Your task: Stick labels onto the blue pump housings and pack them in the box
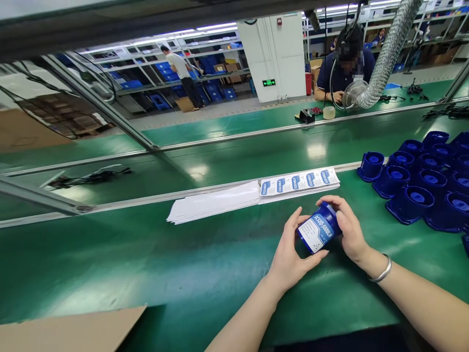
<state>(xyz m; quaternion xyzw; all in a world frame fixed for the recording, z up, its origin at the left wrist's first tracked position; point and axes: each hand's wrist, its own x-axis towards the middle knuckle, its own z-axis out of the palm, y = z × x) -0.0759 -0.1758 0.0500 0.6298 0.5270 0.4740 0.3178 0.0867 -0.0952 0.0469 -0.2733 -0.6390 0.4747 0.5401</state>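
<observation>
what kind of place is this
Most likely a factory assembly line: the left hand and right hand hold a blue labelled part over a long green workbench, a batch of identical blue parts sits to the right, label sheets lie ahead, and racks of blue crates stand behind.

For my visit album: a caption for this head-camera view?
Left hand and right hand hold a labelled blue part; label sheets lie beyond.
</observation>
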